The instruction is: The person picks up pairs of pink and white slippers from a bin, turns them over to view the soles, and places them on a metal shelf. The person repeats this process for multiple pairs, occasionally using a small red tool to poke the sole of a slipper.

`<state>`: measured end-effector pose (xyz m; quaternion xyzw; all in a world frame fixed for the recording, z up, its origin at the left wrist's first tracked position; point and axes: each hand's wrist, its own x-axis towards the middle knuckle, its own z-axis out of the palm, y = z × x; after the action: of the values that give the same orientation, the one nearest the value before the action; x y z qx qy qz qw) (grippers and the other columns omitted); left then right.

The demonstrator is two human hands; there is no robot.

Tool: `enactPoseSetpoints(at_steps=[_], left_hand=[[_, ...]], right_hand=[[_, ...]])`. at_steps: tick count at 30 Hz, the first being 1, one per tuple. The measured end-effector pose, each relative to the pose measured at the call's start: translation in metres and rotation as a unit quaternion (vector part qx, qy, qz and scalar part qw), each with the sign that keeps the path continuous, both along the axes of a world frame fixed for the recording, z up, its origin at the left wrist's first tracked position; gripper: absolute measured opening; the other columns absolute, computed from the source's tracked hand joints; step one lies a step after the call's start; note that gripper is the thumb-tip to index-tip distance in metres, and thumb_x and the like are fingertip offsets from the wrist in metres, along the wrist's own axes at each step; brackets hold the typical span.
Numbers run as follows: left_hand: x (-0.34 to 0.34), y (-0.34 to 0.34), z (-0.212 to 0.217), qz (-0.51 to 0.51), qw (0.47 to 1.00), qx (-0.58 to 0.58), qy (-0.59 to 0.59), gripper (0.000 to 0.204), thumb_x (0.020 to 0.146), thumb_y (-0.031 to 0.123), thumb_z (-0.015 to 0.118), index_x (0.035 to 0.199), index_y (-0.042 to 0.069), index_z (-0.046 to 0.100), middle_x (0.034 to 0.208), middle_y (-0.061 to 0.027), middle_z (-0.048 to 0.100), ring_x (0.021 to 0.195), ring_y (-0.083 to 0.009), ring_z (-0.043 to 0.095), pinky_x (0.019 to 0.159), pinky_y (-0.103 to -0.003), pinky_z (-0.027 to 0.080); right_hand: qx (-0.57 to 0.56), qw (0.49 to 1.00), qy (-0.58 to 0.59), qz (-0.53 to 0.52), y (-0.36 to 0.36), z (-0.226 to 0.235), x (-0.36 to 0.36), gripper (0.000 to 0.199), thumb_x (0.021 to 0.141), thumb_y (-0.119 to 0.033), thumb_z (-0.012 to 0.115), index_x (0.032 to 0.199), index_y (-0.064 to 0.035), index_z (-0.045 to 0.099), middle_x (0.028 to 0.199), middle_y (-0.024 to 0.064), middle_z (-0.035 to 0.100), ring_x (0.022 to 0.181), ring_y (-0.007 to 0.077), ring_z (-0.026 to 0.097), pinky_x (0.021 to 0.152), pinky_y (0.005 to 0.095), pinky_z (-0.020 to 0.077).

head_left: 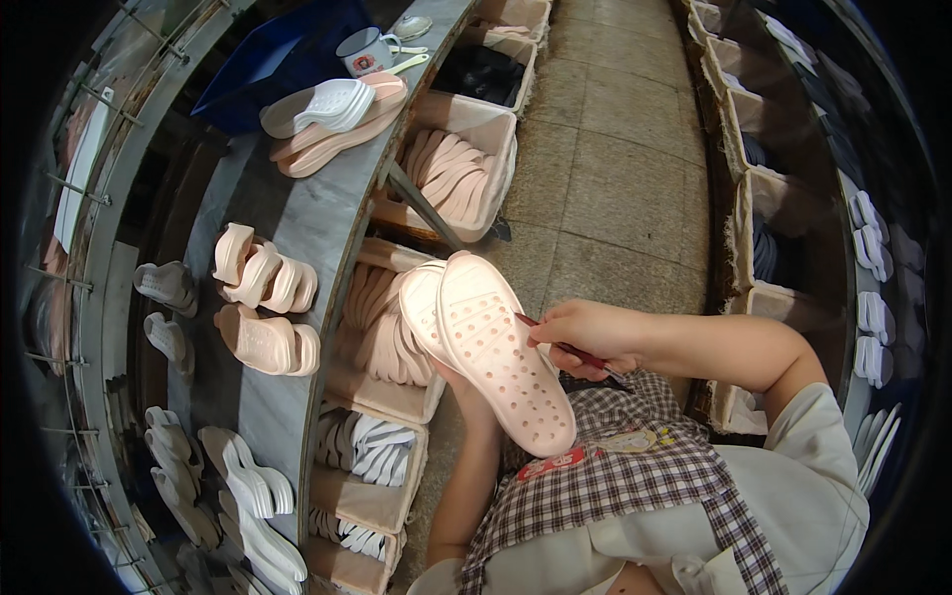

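Note:
Two pale pink shoe soles with rows of small holes are held together in front of me, one overlapping the other. My left hand grips them from below and behind, its fingers mostly hidden by the soles. Closed around a slim dark red pen-like tool, my right hand is at the right edge of the upper sole. The tool's front end meets the sole near that edge; its exact tip is hard to make out.
To the left runs a grey bench with stacked pink soles, pink strap pieces, white pieces, an enamel mug and a blue crate. Lined bins of parts stand beneath it. More bins line the aisle's right.

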<state>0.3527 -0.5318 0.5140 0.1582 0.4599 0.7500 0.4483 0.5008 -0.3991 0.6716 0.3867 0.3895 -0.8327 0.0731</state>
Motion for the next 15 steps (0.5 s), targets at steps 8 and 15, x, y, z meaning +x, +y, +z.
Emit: enactPoseSetpoints(at_steps=[8,15], left_hand=[[0.005,0.004,0.011,0.009,0.999,0.023,-0.045,0.064,0.095,0.023,0.047,0.143,0.008,0.007,0.136,-0.0149,0.035,0.122,-0.0232,0.042,0.099,-0.037,0.038],[-0.002,0.017,0.009,0.076,0.997,0.031,0.013,0.061,0.098,0.045,0.033,0.143,0.007,0.016,0.136,-0.012,0.037,0.121,-0.0219,0.043,0.101,-0.035,0.036]], right_hand=[[-0.079,0.995,-0.008,0.057,-0.015,0.032,0.034,0.023,0.096,-0.017,0.041,0.106,0.0023,0.049,0.052,0.0014,0.045,0.034,0.0097,0.037,0.029,0.0227,0.0285],[0.449,0.888,0.031,0.098,-0.031,-0.019,0.047,0.036,0.082,-0.03,0.07,0.098,-0.003,0.052,0.08,0.0061,0.058,0.071,0.0142,0.055,0.063,0.0277,0.0459]])
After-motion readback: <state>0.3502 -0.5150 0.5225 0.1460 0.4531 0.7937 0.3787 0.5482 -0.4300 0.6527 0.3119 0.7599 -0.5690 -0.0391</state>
